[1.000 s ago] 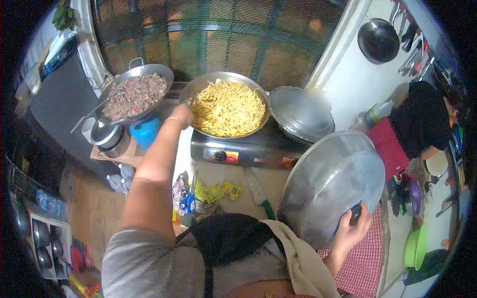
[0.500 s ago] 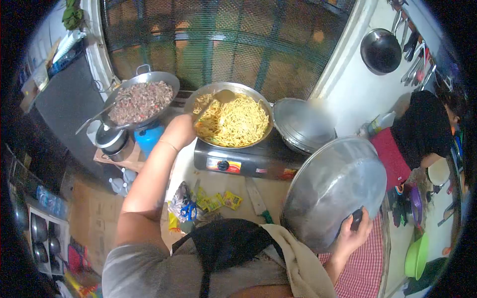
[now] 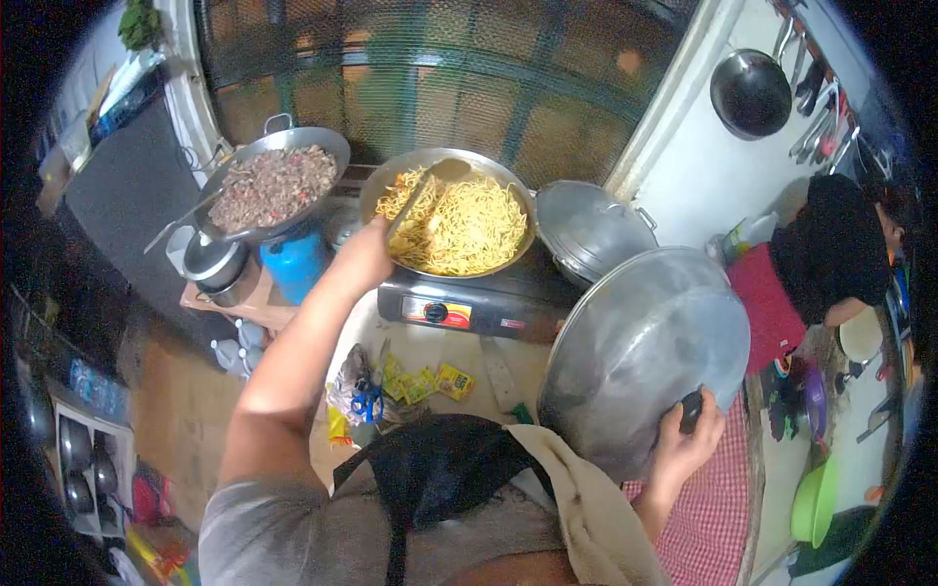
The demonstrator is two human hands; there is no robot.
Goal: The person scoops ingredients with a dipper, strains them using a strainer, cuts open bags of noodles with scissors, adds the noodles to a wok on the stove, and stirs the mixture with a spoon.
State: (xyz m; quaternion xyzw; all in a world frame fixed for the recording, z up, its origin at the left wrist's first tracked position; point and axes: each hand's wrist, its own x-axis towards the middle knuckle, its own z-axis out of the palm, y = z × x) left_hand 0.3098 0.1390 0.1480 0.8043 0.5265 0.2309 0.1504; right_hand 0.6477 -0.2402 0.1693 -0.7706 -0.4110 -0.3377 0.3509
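Note:
My left hand (image 3: 363, 254) is closed round the handle of a metal ladle (image 3: 414, 207). The ladle's rounded head lies over the far side of a wide pan (image 3: 529, 230) of yellow noodles (image 3: 476, 227). That pan sits on a black gas stove (image 3: 508, 311). In my right hand (image 3: 684, 444) is a large domed metal lid (image 3: 635, 342), gripped by its black knob and tilted up to the right of the stove. The lid hides part of the stove's right end.
A wok (image 3: 337, 166) of chopped meat (image 3: 274, 186) stands left, near a blue gas tank (image 3: 295, 269). A lidded pot (image 3: 591, 225) is right of the noodles. Yellow sachets (image 3: 454, 382), scissors (image 3: 366, 402) and a knife (image 3: 498, 376) lie in front. Another person (image 3: 826, 254) is at right.
The ladle's head has shifted slightly within the pan, still over the noodles. The lid appears a little higher and further left, while the whole view has also shifted slightly.

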